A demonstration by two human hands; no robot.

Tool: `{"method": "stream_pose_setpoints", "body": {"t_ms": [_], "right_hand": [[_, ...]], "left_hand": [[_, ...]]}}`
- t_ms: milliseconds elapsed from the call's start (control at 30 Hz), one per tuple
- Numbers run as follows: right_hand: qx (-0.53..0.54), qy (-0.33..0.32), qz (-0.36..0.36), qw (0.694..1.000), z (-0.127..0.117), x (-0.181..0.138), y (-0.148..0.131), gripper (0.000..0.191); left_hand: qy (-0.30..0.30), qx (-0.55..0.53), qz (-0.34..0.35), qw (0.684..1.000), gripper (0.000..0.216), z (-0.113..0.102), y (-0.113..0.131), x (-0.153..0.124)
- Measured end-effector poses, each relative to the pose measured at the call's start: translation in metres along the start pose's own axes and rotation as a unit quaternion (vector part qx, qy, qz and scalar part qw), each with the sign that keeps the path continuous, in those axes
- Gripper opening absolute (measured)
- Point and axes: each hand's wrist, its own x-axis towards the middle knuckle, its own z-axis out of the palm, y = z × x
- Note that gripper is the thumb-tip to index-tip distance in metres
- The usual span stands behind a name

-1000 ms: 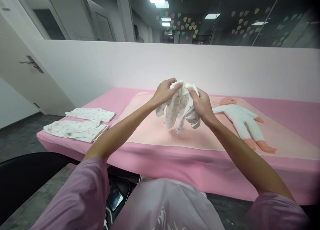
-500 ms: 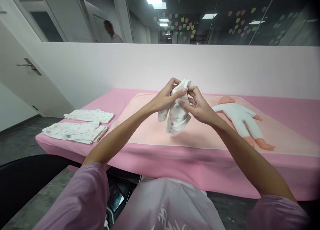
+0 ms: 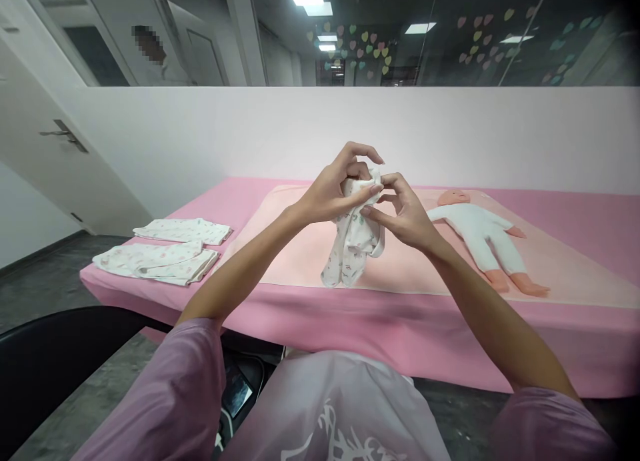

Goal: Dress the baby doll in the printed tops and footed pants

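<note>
The left hand (image 3: 346, 186) grips a small printed white garment (image 3: 353, 244) near its top, one finger raised clear, and the right hand (image 3: 407, 214) pinches its side between thumb and fingertips. From here I see the cloth hanging bunched above the peach mat (image 3: 290, 254), left of the doll (image 3: 480, 234).

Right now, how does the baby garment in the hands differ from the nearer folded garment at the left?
The held baby garment is bunched and hanging, while the nearer folded garment lies flat. The held baby garment is in the left hand, with the right hand touching it; the nearer folded garment rests on the pink sheet. Both are white with small prints.
</note>
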Motion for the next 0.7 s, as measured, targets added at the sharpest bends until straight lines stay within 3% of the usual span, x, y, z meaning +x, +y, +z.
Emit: {"method": "stream_pose_setpoints", "body": {"t_ms": [100, 267, 467, 567, 700], "right_hand": [[0.072, 0.005, 0.05, 0.996, 0.003, -0.005, 0.012, 0.074], [0.147, -0.07, 0.13, 0.978, 0.009, -0.013, 0.014, 0.059], [0.116, 0.041, 0.082, 0.989, 0.02, -0.016, -0.002, 0.064], [0.122, 0.001, 0.099, 0.988, 0.021, -0.014, -0.006, 0.056], [0.17, -0.082, 0.12, 0.975, 0.024, -0.009, -0.009, 0.05]], "left_hand": [[-0.003, 0.008, 0.027, 1.0, 0.054, 0.002, -0.001, 0.001], [-0.014, 0.031, 0.068, 0.997, 0.05, 0.003, -0.003, 0.002], [0.016, 0.08, 0.007, 0.997, 0.052, -0.004, 0.002, 0.001], [0.019, 0.082, -0.007, 0.996, 0.054, -0.006, 0.003, 0.0], [0.007, 0.071, 0.035, 0.997, 0.053, -0.004, -0.003, 0.002]]}}
